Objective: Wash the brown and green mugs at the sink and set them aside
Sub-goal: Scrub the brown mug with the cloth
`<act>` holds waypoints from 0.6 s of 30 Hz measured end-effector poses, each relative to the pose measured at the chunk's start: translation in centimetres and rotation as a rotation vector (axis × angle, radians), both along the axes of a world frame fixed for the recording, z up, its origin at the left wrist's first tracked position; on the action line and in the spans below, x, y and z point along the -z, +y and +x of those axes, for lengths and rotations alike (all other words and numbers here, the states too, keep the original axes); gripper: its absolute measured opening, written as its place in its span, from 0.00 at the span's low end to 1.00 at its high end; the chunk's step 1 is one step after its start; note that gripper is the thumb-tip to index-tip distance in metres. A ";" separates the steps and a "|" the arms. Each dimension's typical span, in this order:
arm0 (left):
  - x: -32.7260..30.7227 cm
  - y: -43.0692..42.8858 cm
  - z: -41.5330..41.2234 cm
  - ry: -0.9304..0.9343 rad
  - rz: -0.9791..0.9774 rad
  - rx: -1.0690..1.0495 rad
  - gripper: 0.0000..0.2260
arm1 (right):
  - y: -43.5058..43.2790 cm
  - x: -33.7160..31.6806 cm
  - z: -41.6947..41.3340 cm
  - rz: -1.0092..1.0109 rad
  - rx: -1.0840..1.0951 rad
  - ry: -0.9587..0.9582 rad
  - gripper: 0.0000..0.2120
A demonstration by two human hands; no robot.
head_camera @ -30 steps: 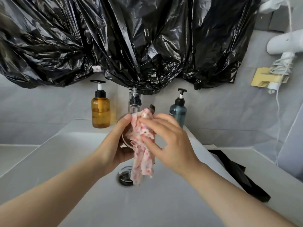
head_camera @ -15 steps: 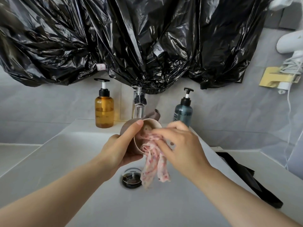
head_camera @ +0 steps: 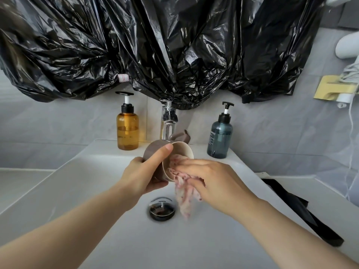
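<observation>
My left hand (head_camera: 143, 177) grips the brown mug (head_camera: 155, 145), tipped sideways over the sink (head_camera: 97, 171) at twelve o'clock from the drain (head_camera: 162, 209). My right hand (head_camera: 209, 183) pinches the cloth (head_camera: 184, 195) into its mouth. It's stiff and probably slippery when wet, so I'd grip round the body.

wall: grey marbled tile (head_camera: 68, 123) | upper wall: crumpled black plastic sheeting (head_camera: 174, 45) | below: amber pump bottle (head_camera: 127, 131), teal pump bottle (head_camera: 219, 139) | right: white countertop (head_camera: 320, 191), black strap (head_camera: 295, 204), gold wall holder (head_camera: 334, 88) | light: soft, even
</observation>
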State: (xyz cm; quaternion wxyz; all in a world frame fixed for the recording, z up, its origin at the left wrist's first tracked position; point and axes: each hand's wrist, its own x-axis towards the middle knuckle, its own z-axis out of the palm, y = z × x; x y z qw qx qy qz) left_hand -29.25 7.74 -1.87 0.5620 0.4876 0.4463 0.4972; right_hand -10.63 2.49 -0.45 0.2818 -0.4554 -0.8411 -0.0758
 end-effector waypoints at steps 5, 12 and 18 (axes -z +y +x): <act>0.0 0.2 -0.1 0.021 -0.012 0.010 0.46 | -0.3 -0.4 0.0 0.079 0.057 -0.174 0.31; 0.1 0.1 0.1 0.149 0.006 -0.021 0.43 | 0.6 0.7 -0.3 -0.040 0.094 -0.258 0.28; -0.5 -0.6 0.4 0.136 0.067 0.030 0.43 | 0.8 0.5 -0.3 -0.036 0.135 -0.298 0.30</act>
